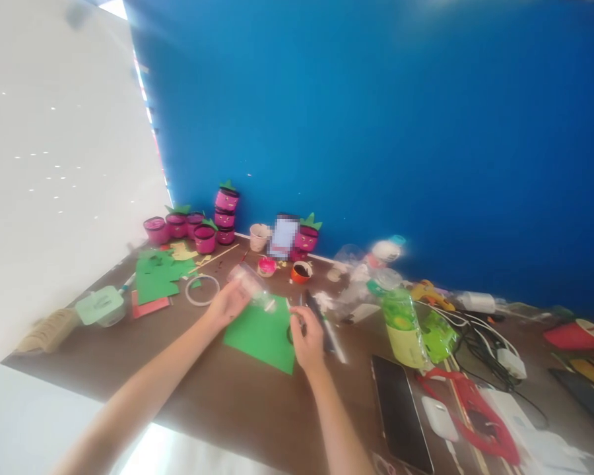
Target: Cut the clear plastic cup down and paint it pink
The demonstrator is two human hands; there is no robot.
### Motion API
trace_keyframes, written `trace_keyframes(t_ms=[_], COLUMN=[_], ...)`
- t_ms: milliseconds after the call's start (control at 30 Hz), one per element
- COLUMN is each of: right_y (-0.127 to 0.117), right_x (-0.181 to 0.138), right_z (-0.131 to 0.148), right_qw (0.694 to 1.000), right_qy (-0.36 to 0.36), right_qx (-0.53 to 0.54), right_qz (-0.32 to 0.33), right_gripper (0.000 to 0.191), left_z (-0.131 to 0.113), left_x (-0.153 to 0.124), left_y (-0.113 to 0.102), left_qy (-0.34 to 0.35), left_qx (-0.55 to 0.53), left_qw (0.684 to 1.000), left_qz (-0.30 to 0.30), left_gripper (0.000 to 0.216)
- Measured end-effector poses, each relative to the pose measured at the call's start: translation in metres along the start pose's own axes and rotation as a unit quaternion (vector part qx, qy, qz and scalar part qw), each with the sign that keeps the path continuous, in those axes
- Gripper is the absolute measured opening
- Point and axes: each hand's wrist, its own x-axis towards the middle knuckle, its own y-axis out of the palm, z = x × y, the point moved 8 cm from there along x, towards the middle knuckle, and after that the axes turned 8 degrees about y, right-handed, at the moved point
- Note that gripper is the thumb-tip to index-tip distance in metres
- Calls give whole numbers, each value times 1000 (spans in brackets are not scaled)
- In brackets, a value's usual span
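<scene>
My left hand (230,302) is closed around a clear plastic bottle (251,284) that lies tilted above a green paper sheet (263,335) on the brown table (237,402). My right hand (307,336) hovers at the sheet's right edge with fingers curled around a small dark object that I cannot make out. A dark pen (321,320) and a white stick lie just right of that hand.
Pink pots with green leaf tops (212,221) line the back by the blue wall. Green paper cutouts (158,274), a white ring (202,289), small paint cups (301,270), plastic bottles (400,323), a phone (400,412), red scissors (470,409) and cables clutter the right.
</scene>
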Motion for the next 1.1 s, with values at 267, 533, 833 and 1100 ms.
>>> trace_keyframes(t_ms=[267,533,833,1100], right_y=[-6,2,-17,-11], right_x=[0,8,-2,0], right_z=[-38,-24,-59,-53], right_qw=[899,902,834,895], right_qy=[155,87,191,153], right_qx=[-372,-391,-507,-414], right_qz=[174,163,100,59], right_gripper=[22,18,52,45], left_z=[-1,4,6,21], left_x=[2,-1,3,6], left_y=[-5,2,9,-4], left_qy=[-25,-107,-77,-60], left_qx=[-10,-17,90,210], left_qw=[999,992,985,974], left_qz=[37,57,126,61], left_gripper=[40,48,55,77])
